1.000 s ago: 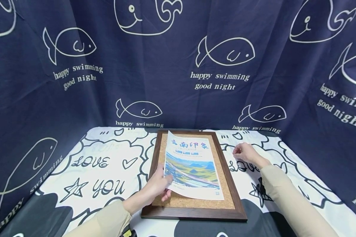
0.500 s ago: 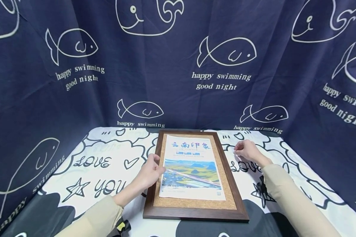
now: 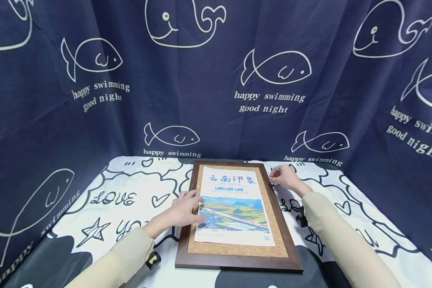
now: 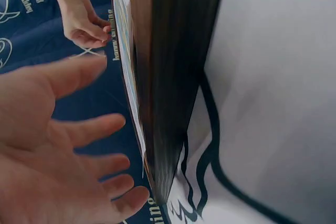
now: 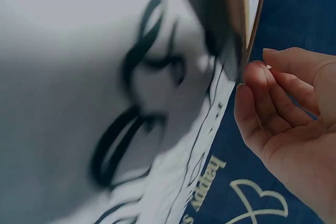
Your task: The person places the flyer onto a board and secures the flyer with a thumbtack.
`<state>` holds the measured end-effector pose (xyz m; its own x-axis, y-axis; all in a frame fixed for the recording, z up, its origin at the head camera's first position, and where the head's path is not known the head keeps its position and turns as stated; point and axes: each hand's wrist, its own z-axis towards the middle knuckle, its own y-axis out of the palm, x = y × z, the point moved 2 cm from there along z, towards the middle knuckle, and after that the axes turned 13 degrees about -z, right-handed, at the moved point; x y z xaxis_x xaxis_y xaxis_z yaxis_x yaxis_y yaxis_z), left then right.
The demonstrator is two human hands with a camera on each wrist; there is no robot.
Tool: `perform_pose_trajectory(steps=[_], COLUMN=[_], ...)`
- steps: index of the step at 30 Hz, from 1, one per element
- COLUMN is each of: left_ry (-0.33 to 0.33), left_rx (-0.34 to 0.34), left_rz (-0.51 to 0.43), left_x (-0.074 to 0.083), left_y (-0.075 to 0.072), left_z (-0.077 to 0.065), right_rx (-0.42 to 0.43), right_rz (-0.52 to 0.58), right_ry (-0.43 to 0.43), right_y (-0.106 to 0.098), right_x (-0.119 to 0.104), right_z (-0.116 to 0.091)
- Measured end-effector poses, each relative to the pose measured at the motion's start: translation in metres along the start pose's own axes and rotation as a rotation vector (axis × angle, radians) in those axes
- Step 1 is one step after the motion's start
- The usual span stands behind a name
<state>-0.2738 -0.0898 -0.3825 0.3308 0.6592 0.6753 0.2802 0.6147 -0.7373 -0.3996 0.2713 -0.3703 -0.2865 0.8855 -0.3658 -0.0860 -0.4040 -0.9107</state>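
Observation:
A printed poster (image 3: 234,216) with a landscape picture and blue characters lies on a wood-framed cork board (image 3: 237,250). My left hand (image 3: 181,210) hovers at the poster's left edge, fingers spread; in the left wrist view its fingers (image 4: 89,129) hold nothing. At the board's upper right edge is my right hand (image 3: 285,177), thumb and index finger pinched together. The right wrist view has a tiny white thing (image 5: 269,66) between those fingertips, mostly hidden; I cannot tell its kind.
A white cloth (image 3: 111,180) with black lettering and drawings covers the table. Dark blue curtains (image 3: 216,88) with fish drawings rise behind and at both sides. A small black device (image 3: 153,260) is at the left wrist.
My left hand has let go of the poster's raised left edge, and the poster now lies flatter on the cork. My right hand has moved left to the frame.

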Motion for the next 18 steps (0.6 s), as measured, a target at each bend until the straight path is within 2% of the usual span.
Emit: perform_pose_trajectory(steps=[3, 5, 8, 10, 12, 15, 18], left_ry=[0.003, 0.001, -0.010, -0.019, -0.026, -0.034, -0.037], left_rx=[-0.092, -0.140, -0.192, -0.214, -0.223, -0.224, -0.228], left_rz=[0.050, 0.081, 0.094, 0.099, 0.102, 0.112, 0.115], left_x=[-0.002, -0.003, -0.005, -0.006, -0.007, -0.008, -0.006], left_y=[0.001, 0.001, 0.004, 0.007, 0.009, 0.011, 0.011], left_z=[0.002, 0.003, 0.003, 0.003, 0.004, 0.003, 0.003], right_rx=[-0.018, -0.006, -0.013, -0.021, -0.048, -0.065, -0.070], right_rz=[0.036, 0.078, 0.087, 0.072, 0.016, -0.031, -0.060], right_ry=[-0.020, -0.088, -0.126, -0.105, -0.025, 0.027, 0.027], right_y=[0.005, 0.013, 0.020, 0.026, 0.027, 0.036, 0.044], right_x=[-0.011, -0.012, -0.024, -0.033, -0.049, -0.065, -0.077], right_z=[0.010, 0.021, 0.032, 0.041, 0.044, 0.055, 0.061])
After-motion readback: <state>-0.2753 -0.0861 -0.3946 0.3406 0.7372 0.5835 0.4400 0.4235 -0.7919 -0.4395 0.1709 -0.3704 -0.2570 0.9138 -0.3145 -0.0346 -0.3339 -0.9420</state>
